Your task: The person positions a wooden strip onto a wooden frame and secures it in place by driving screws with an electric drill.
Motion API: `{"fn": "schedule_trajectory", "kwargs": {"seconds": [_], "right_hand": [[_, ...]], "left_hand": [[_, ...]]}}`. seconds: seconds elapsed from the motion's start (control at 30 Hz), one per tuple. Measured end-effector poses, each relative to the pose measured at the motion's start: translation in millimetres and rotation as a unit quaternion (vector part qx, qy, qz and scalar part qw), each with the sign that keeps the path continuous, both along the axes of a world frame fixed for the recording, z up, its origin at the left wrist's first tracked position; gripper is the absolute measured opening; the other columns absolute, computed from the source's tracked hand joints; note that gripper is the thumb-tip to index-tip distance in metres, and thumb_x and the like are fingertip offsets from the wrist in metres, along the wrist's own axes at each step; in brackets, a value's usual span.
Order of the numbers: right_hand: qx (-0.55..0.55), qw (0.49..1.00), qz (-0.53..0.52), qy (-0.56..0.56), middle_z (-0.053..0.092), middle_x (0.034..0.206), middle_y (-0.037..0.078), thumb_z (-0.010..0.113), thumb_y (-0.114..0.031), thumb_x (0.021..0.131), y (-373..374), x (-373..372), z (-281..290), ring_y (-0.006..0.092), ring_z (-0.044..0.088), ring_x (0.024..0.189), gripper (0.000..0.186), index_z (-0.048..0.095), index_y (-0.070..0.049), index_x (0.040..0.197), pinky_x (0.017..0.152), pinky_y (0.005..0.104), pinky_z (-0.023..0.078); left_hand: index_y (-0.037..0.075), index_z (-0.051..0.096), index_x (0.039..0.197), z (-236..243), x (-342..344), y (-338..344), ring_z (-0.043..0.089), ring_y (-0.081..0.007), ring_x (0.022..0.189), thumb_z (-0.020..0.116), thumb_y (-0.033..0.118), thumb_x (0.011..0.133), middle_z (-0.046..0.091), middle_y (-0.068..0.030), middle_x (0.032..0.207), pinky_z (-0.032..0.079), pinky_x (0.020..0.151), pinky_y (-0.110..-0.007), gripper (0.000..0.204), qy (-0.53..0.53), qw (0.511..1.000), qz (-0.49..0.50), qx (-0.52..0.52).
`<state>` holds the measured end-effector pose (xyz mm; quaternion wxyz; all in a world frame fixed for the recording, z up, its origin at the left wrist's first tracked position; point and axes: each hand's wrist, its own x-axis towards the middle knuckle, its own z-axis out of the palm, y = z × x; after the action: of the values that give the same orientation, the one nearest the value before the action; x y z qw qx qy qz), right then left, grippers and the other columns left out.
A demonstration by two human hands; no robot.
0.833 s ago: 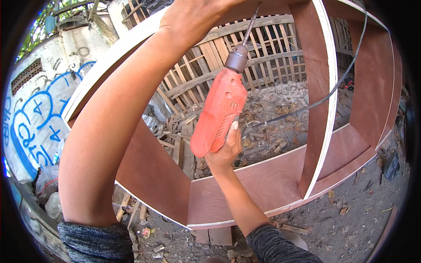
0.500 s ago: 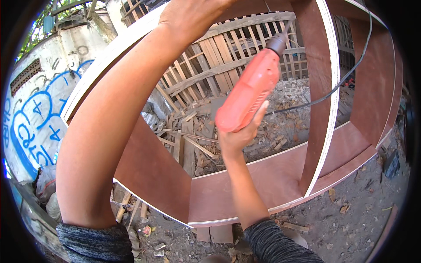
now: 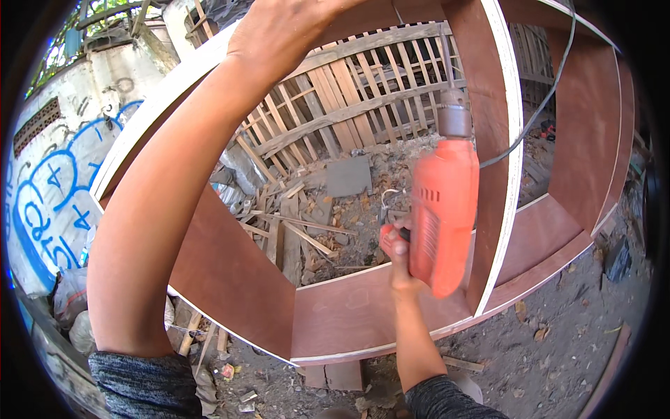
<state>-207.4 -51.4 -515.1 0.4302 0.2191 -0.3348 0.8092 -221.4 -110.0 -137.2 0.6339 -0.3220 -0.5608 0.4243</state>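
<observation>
A red power drill is gripped in my right hand, fingers wrapped around its handle. Its grey chuck and long thin bit point up, close beside the upright divider of a brown plywood cabinet frame. Whether the bit's tip touches wood, I cannot tell. My left arm reaches up along the frame's left side. At the top edge, my left hand lies against the upper board; its fingers run out of view.
The drill's dark cord loops across the divider toward the top right. Inside the frame opening show wood scraps and a grey flat slab on the dirt. Behind stand a slatted wooden fence and a painted wall.
The drill has swung from a slant to nearly upright and moved right and lower, nearer the divider. My left hand stays at the upper board.
</observation>
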Motion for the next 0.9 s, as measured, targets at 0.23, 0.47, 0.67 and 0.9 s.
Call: {"fn": "schedule_trajectory", "kwargs": {"seconds": [0.23,0.47,0.67,0.9], "right_hand": [[-0.090,0.978,0.164,0.088,0.062,0.105,0.012,0.075,-0.019,0.094,32.1,-10.3,-2.4,0.0207,0.062,0.094,0.036,0.058,0.003,0.118,0.086,0.0429,0.062],[-0.075,0.973,0.216,0.043,0.063,0.109,0.013,0.075,-0.016,0.093,42.9,-19.3,-13.9,0.0243,0.064,0.102,0.037,0.058,0.002,0.122,0.093,0.0440,0.057],[0.144,0.972,-0.183,-0.022,0.056,0.139,0.024,0.076,-0.025,0.089,33.7,-52.7,-42.8,0.0378,0.055,0.129,0.059,0.057,0.002,0.139,0.106,0.0480,0.046],[0.179,0.921,-0.345,-0.002,0.049,0.149,0.030,0.075,-0.037,0.088,23.1,-50.5,-31.6,0.0476,0.048,0.136,0.071,0.055,0.000,0.145,0.110,0.0502,0.041]], "left_hand": [[0.016,0.051,0.142,-3.9,2.0,1.9,0.065,-0.0299,0.103,0.069,0.005,0.079,0.059,-0.0147,0.125,0.055,0.086,-0.040,0.066,-0.007,1.000,-0.002,-0.010],[0.018,0.052,0.142,-5.5,1.7,5.8,0.065,-0.0300,0.104,0.070,0.005,0.078,0.060,-0.0139,0.121,0.056,0.085,-0.040,0.067,-0.001,1.000,0.004,0.003],[0.015,0.053,0.138,-5.4,3.2,7.7,0.065,-0.0295,0.100,0.068,0.004,0.079,0.060,-0.0132,0.115,0.056,0.083,-0.039,0.062,-0.003,1.000,0.007,0.005],[0.014,0.053,0.137,-3.7,3.5,6.5,0.065,-0.0291,0.099,0.067,0.003,0.079,0.061,-0.0130,0.112,0.055,0.084,-0.039,0.060,0.000,1.000,-0.019,-0.007]]}}
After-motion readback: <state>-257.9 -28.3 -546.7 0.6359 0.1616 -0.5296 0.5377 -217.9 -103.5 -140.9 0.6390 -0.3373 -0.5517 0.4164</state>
